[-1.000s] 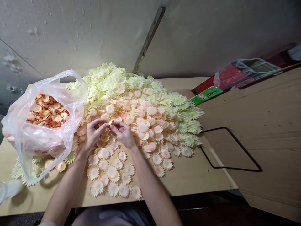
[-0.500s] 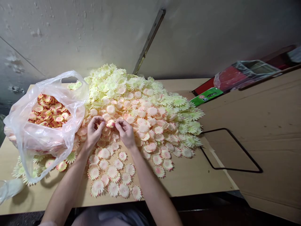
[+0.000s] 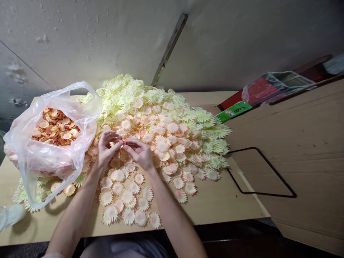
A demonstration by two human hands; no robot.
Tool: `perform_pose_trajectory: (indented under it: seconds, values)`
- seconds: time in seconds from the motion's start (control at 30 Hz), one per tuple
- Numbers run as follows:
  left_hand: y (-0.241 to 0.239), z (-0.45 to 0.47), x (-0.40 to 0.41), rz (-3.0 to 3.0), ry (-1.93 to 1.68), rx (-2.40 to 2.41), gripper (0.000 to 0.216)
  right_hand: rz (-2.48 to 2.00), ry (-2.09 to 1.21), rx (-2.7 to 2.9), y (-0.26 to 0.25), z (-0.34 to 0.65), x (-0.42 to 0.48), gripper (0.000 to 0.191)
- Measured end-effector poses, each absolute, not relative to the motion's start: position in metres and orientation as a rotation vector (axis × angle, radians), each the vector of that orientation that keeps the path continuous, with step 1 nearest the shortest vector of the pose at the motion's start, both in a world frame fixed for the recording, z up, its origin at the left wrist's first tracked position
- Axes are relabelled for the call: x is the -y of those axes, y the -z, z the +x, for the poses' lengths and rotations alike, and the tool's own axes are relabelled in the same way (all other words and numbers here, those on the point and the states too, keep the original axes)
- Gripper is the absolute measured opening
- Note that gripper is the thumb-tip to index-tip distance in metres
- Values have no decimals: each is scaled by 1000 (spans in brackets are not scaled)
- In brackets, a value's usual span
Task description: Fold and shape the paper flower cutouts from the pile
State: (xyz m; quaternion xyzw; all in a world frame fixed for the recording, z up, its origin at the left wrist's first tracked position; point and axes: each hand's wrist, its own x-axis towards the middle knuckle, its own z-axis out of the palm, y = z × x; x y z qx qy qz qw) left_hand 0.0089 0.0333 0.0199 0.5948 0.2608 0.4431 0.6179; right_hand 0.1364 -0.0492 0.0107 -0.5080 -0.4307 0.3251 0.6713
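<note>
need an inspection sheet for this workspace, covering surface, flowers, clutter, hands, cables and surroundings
surface: pale table, largely covered by flowers; a small dark speck lies toward its right side
job's things: loose flower heap, cream, pink-centred and greenish; open plastic bag at left, holding red-edged flower pieces
clutter: translucent object at the near left, unclear what
hands: left hand and right hand meet over the heap, fingertips pinching a small flower piece, partly hidden
cables: nothing seen
surroundings: stained, flaking wall behind with a metal strip; at right, cardboard, a black frame and a red box
</note>
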Motion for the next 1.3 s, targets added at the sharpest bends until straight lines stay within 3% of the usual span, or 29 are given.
perform_pose_trajectory:
  seconds: [0.4, 0.63, 0.77, 0.93, 1.03, 1.2, 1.3]
  values:
    - [-16, 10, -37, 1205, -959, -510, 36, -1285, -681, 760, -7, 141, 48, 26]
    - [-13, 9, -44, 1058, -908, -490, 56, -1065, -707, 454, -15, 151, 44, 24]
    - [-15, 9, -45, 1055, -862, -449, 62, -1018, -739, 562, -20, 155, 50, 5]
    - [-21, 5, -41, 1085, -762, -499, 61, -1143, -856, 965, -22, 144, 59, 27]
    - [-25, 3, -38, 1111, -669, -477, 57, -1280, -808, 1063, -20, 135, 58, 19]
    - [-24, 5, -36, 1203, -674, -389, 38, -1311, -799, 1067, -18, 134, 55, 23]
    - [-19, 8, -38, 1243, -705, -417, 38, -1290, -820, 1077, -19, 137, 56, 22]
